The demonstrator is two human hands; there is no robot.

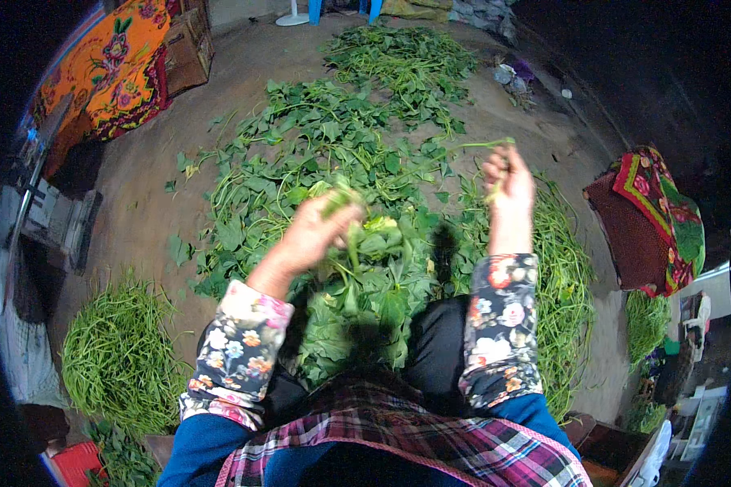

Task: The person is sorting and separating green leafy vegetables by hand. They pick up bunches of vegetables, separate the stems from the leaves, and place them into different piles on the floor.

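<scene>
My left hand (321,228), blurred, is closed around a bunch of green leafy stems (343,196) above the leaf pile before my knees. Out to the right, my right hand (507,173) is raised and pinches a thin green stem (475,145) near its end; the stem stretches left over the pile. Beneath both hands, heart-shaped green leaves with vines (317,131) lie spread on the floor and up to my lap. Beside my right forearm is a long heap of stripped-looking green stems (563,286). Another rounded heap of stems (122,353) sits at the left.
More leafy vines (402,55) lie farther ahead on the bare floor (219,97). An orange flowered cloth (109,67) hangs at the upper left. At the right stands a seat-like object with a floral cloth (652,225). Blue legs (315,11) and a white round base (292,19) are at the top.
</scene>
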